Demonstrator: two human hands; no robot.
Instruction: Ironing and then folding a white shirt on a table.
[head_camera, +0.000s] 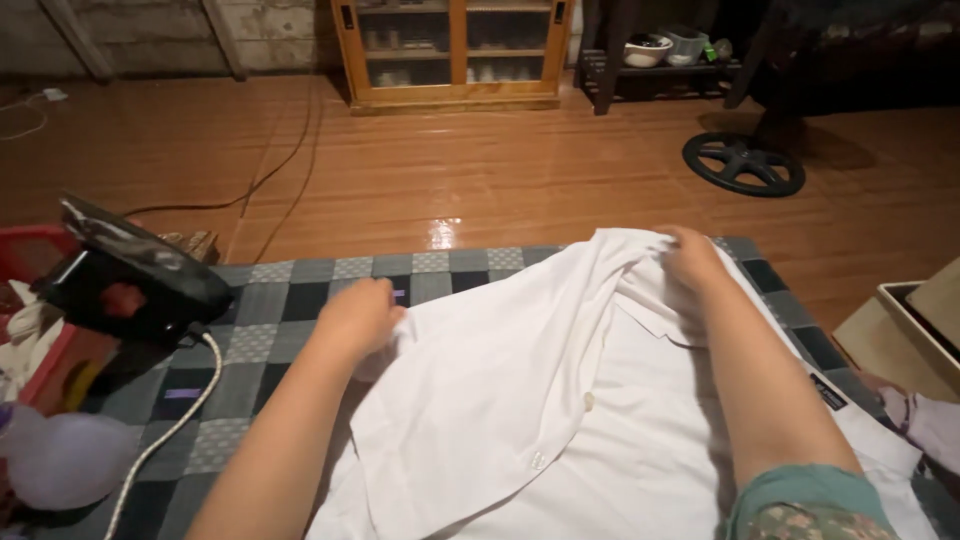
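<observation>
White shirt (560, 400) spread over checked blanket's (300, 290) far edge. Left hand (360, 315) pinches its edge; right hand (690, 258) grips bunched collar. Best pull evenly taut, clear of upright iron (130, 275).

Shirt (560, 400) on blanket (300, 290); iron (130, 275) left; cabinet (455, 50) behind
</observation>
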